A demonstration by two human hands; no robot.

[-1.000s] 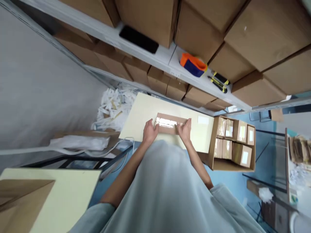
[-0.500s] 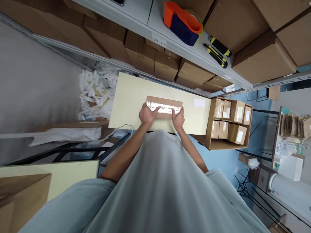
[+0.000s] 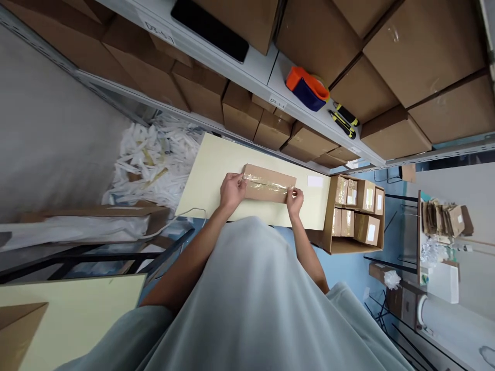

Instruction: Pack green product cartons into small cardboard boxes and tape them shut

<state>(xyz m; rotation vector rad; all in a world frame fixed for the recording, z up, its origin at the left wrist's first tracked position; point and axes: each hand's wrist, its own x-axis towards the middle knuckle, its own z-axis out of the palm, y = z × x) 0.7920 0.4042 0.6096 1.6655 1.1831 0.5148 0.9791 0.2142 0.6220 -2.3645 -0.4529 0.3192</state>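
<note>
A long, flat cardboard box (image 3: 266, 195) lies on the pale yellow tabletop (image 3: 216, 159), with a shiny strip of clear packing tape (image 3: 268, 184) running along its top. At the box's left end, my left hand (image 3: 232, 191) is closed, fingers and thumb pinching the edge where the tape ends. My right hand (image 3: 294, 202) pinches the right end in the same way, thumb and fingertips together at the tape. Whether the fingertips grip tape alone or cardboard too is too small to tell. A white label (image 3: 314, 181) lies on the tabletop right of the box.
An open carton (image 3: 358, 246) of small taped boxes stands at the table's right end. Above the far edge, a shelf (image 3: 247, 77) carries a tape dispenser (image 3: 308, 88), utility knives (image 3: 343, 121), a black phone-like slab (image 3: 211, 28) and cardboard boxes. Paper scraps (image 3: 150, 154) pile up at left.
Both thumbs have left the middle of the tape, and the hands now pinch the box's two ends. The box looks slightly tilted clockwise. The camera view has shifted, showing more of the shelf.
</note>
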